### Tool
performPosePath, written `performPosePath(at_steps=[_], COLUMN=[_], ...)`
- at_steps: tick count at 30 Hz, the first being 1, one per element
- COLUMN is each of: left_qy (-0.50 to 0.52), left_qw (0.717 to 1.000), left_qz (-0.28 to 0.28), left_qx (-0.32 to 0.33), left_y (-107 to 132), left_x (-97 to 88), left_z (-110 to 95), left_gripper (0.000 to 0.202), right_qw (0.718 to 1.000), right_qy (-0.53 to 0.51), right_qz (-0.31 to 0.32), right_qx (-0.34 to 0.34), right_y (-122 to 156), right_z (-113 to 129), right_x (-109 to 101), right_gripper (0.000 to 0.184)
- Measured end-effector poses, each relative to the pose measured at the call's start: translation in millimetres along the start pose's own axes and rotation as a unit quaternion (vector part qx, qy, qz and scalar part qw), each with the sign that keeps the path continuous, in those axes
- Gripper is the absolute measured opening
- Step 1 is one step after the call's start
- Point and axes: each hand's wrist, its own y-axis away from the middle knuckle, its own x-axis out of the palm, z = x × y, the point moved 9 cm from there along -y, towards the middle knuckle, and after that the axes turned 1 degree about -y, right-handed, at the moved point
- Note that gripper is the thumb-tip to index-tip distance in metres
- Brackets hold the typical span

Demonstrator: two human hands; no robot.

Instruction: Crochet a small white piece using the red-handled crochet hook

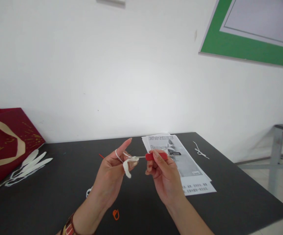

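My left hand [113, 173] pinches a small strip of white crochet work [126, 168], with white yarn [118, 156] looped round its raised index finger. A crochet hook [157, 156] with a red handle is gripped in my right hand [165, 173]. The hook's thin metal shaft points left and meets the top of the crochet work; its tip is hidden among the stitches and fingers. Both hands are held above the black table [136, 212].
An orange stitch marker [116, 214] lies near the front. Printed sheets [192, 169] lie behind my right hand, with a tied bit of white yarn [199, 151] farther right. At the left, several white crocheted petals [32, 164] lie beside a dark red bag [4, 147].
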Motion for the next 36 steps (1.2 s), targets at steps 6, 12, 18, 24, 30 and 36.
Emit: performPosePath(at_steps=[6,12,18,24,30,36], left_qy=[-0.087,-0.268,-0.351,-0.334,-0.224,-0.28], left_qw=[0.995,0.949,0.912,0.922,0.968,0.948], left_qz=[0.023,0.13,0.101,0.07,0.044,0.062], left_qx=[0.033,0.105,0.189,0.18,0.103,0.139], left_y=[-4,1,6,2,-1,6], left_x=[-5.3,7.3,8.1,3.1,0.6,12.1], left_z=[-5,-26,-37,-31,-20,-9], left_gripper=[0.056,0.057,0.042,0.045,0.052,0.054], right_qw=[1.0,0.999,0.999,0.999,0.998,0.995], right_qy=[0.025,0.036,0.033,0.031,0.058,0.091], right_qz=[0.017,0.027,0.033,0.026,0.019,0.05], right_qx=[-0.005,-0.025,-0.019,-0.014,-0.02,0.006], right_y=[-1,-1,0,-2,-1,0], right_z=[-1,1,-1,-3,-4,-9], right_x=[1,2,3,1,0,6], right_gripper=[0.017,0.017,0.016,0.017,0.018,0.017])
